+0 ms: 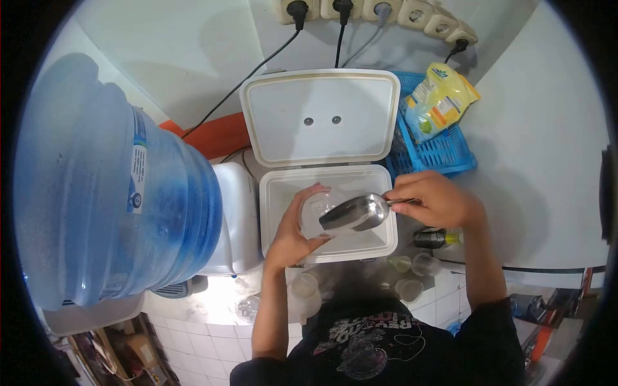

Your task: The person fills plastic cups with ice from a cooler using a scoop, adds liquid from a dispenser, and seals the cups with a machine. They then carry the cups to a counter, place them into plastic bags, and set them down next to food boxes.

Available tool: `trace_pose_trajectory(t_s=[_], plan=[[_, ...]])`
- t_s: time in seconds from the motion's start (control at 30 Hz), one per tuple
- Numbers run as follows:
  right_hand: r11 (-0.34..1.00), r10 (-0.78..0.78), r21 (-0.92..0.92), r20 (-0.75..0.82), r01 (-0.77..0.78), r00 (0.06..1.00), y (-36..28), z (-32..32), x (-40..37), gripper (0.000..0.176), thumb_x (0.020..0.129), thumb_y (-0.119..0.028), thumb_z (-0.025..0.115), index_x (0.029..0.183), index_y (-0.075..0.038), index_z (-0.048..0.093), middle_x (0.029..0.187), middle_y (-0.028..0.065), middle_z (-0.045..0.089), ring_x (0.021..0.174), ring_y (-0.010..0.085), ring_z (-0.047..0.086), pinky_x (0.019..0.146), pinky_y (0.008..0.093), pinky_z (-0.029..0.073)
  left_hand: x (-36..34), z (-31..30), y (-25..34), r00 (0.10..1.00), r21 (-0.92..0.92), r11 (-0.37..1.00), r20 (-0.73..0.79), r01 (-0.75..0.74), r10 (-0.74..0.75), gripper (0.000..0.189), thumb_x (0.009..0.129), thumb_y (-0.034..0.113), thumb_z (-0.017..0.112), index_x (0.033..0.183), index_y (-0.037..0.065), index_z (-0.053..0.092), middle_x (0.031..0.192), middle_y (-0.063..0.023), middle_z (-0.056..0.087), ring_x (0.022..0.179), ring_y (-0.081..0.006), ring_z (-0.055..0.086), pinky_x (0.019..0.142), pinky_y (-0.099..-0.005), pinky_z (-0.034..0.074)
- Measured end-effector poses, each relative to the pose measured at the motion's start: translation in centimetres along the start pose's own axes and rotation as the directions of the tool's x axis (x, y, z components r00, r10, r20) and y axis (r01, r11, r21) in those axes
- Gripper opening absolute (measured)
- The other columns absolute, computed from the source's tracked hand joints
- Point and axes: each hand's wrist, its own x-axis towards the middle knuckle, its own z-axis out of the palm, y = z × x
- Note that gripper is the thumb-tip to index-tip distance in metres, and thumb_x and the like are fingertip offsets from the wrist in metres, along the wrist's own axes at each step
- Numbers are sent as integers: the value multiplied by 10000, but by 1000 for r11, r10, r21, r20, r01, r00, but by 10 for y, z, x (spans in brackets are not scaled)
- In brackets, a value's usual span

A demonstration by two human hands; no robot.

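Note:
A clear plastic cup [313, 212] is in my left hand [291, 231], whose fingers curve around it above the open white cooler box [264, 222]. My right hand [430, 199] grips the handle of a metal scoop [367, 212]. The scoop's front edge points left into or over the cup's mouth. Whether anything lies in the cup is hard to tell. Behind the box its white lid [322, 116] stands raised.
On the left stands a large blue water bottle [96, 186] beside a white container [238, 219]. A blue basket [444, 151] with a yellow pouch [441, 103] is behind right. A dark bottle [430, 238] and clear cups [409, 289] stand nearer me.

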Motion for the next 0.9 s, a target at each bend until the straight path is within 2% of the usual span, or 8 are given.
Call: trace_pose_trajectory(t_s=[0.07,0.13,0.17,0.23,0.33,0.43,0.67,0.9], plan=[[998,-49,-34,34,50,998,11,6,5,269,1008,-159,684,1200,21,744,979,159,672,857,328,667,769,419,518,6,-9,2,999,23,1000,52,-3,2,965,628,22,918,1499,64,506,1516,-130,565,1534,-318,428,1307,-470,276],[983,-113,-141,40,118,993,20,12,11,284,994,-167,689,1209,6,753,1021,145,683,930,341,681,806,431,530,13,-17,13,983,225,974,179,10,-52,967,635,-8,901,1509,113,505,1552,-116,546,1583,-320,360,1344,-512,191],[984,-114,-137,39,118,993,22,14,14,284,994,-167,689,1209,6,753,1021,145,683,930,341,681,806,431,530,16,-20,17,982,228,974,180,13,-55,967,635,-8,901,1509,113,505,1552,-116,546,1583,-320,360,1344,-512,191],[992,-49,-115,60,56,997,26,17,20,284,1002,-193,661,1219,-39,762,1068,141,689,1021,355,672,901,460,522,21,-23,24,963,271,962,262,-11,-63,917,703,-72,834,1517,163,485,1546,-79,542,1584,-371,343,1342,-600,78],[991,-35,-131,49,41,998,35,25,24,279,1004,-196,657,1218,-52,764,1081,136,682,1030,352,671,905,459,521,27,-31,25,938,355,932,340,-68,-61,916,712,-69,836,1522,176,485,1571,-70,518,1595,-366,318,1341,-618,74],[987,-93,-134,-6,92,996,46,31,27,278,1008,-199,651,1217,-55,763,1075,135,681,1036,346,670,903,457,521,32,-31,23,938,402,913,339,-76,-71,932,672,6,902,1503,178,517,1574,-17,536,1602,-322,319,1351,-595,79],[984,-90,-160,-86,75,992,59,43,33,278,1010,-196,654,1228,-61,763,1076,130,679,1038,335,666,917,455,519,47,-31,29,933,484,870,348,-98,-89,935,685,-24,888,1516,193,518,1577,-14,534,1606,-317,304,1350,-607,78],[972,-195,-176,-232,156,953,63,44,37,286,963,-125,709,1236,-59,763,1028,105,656,993,314,647,891,440,522,61,-37,69,930,700,683,360,-211,-81,871,714,-16,876,1496,196,553,1556,-35,553,1577,-310,352,1355,-591,111]])
